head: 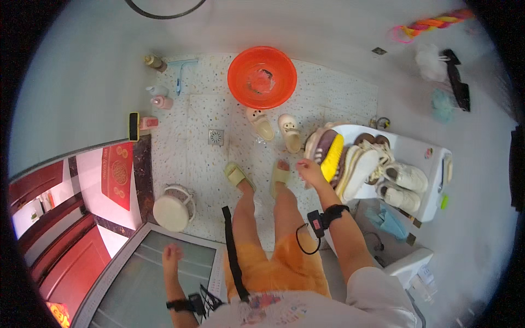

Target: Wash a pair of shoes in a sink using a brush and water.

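My right hand (310, 172) is just left of several shoes piled on a white sink (410, 149), its fingers curled; whether they touch a shoe cannot be told. Nearest to it lies a purple shoe with a yellow sole (332, 158). Past that, a pale shoe (361, 170) shows its white sole. A pair of white sneakers (404, 178) sits upright farther right, below some brown-and-cream shoes (373, 143). Low on the left, my left hand (172, 253) is empty, its fingers loosely bent, in front of a glass door panel (164, 279).
An orange-red plastic basin (233, 84) stands on the speckled floor by the far wall. Cream clogs (290, 133) lie before it. A round white stool (170, 213) is at left, near a floor drain (216, 137). Bottles (162, 102) and a squeegee (179, 78) line the left wall.
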Demonstrator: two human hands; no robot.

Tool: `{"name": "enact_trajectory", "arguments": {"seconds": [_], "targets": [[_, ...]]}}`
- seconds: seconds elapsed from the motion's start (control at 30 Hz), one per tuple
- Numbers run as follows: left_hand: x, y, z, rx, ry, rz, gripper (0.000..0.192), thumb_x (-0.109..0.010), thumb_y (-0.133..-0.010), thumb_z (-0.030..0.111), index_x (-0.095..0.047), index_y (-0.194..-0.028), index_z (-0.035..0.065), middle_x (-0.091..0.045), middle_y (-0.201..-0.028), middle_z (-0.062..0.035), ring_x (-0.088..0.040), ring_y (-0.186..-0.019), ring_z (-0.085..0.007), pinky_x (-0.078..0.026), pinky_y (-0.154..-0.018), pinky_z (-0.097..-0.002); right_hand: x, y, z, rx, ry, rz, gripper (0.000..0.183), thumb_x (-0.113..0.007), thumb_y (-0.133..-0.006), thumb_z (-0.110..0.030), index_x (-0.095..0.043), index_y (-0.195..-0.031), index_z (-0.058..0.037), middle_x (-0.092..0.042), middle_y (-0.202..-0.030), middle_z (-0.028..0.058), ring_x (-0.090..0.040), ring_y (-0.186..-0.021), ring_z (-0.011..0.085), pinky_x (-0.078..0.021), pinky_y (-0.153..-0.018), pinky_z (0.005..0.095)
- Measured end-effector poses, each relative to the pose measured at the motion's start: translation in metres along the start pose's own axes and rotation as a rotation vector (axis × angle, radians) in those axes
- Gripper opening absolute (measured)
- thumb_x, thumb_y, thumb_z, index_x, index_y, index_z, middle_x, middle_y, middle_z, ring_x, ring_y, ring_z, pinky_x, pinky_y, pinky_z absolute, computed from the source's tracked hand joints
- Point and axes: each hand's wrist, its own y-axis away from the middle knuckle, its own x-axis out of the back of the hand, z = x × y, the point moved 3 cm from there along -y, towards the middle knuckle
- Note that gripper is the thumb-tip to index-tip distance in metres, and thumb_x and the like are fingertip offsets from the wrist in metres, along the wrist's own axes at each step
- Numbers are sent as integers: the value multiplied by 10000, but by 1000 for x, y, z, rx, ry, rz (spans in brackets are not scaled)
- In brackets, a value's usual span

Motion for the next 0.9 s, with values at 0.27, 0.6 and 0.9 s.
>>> {"name": "enact_trajectory", "arguments": {"seconds": [0.27, 0.6, 0.9], "targets": [[21, -11, -69, 380, -86, 126, 254, -485, -899, 230, -529, -1064, 41, -610, -811, -45, -576, -690, -124, -447, -646, -241, -185, -240, 29, -269, -88, -462, 377, -591, -776, -371, -589, -1080, -149, -579, -943, 31, -536, -770, 176, -490, -595, 321], [-20, -15, -74, 577, -188, 15, 356, -537, -852, 302, -509, -1088, 37, -641, -847, -109, -619, -693, -180, -478, -601, -272, -234, -388, 40, -288, -1243, 93, 253, -596, -834, -181, -572, -1053, -56, -537, -727, 30, -479, -528, 128, -370, -435, 209], [-5, -16, 21, 161, -240, -114, 267, -528, -860, 207, -526, -1067, 39, -621, -834, -65, -592, -716, -144, -458, -657, -266, -145, -176, -72, -318, -1013, 69, 201, -577, -747, -5, -613, -934, -71, -490, -586, -12, -393, -392, 77, -285, -337, 211]]}}
